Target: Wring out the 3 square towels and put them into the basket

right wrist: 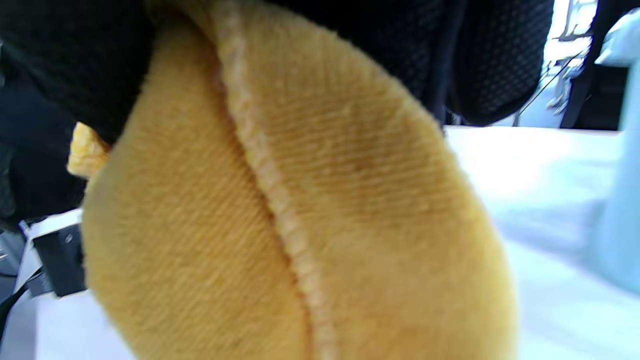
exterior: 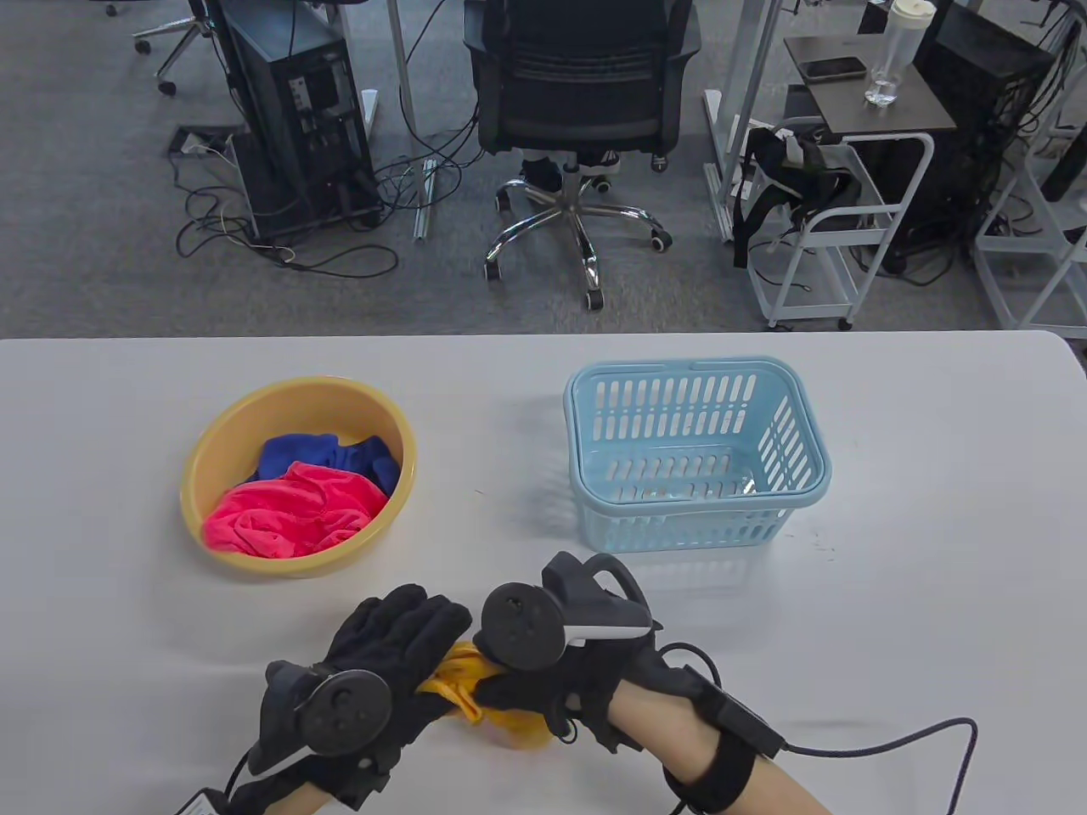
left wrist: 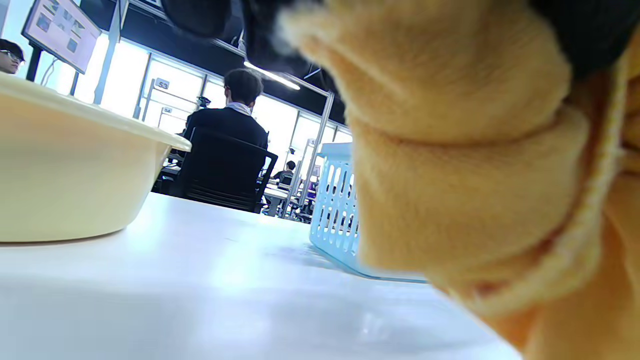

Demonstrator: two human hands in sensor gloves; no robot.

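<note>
Both hands grip a twisted yellow towel (exterior: 475, 692) just above the table's front edge. My left hand (exterior: 399, 654) holds its left end and my right hand (exterior: 543, 688) holds its right end. Up close the yellow towel (left wrist: 465, 165) fills the left wrist view, and the same towel (right wrist: 300, 225) fills the right wrist view. A pink towel (exterior: 289, 509) and a blue towel (exterior: 331, 454) lie bunched in the yellow basin (exterior: 212, 441) at the left. The light blue basket (exterior: 594, 501) stands at the centre right with no towel in it.
The basin (left wrist: 65, 170) and the basket (left wrist: 335, 210) flank the hands on the white table (exterior: 934, 509). Beyond the far edge are an office chair (exterior: 582, 110), a computer tower (exterior: 293, 110) and a white cart (exterior: 849, 221). People sit in the background of the left wrist view.
</note>
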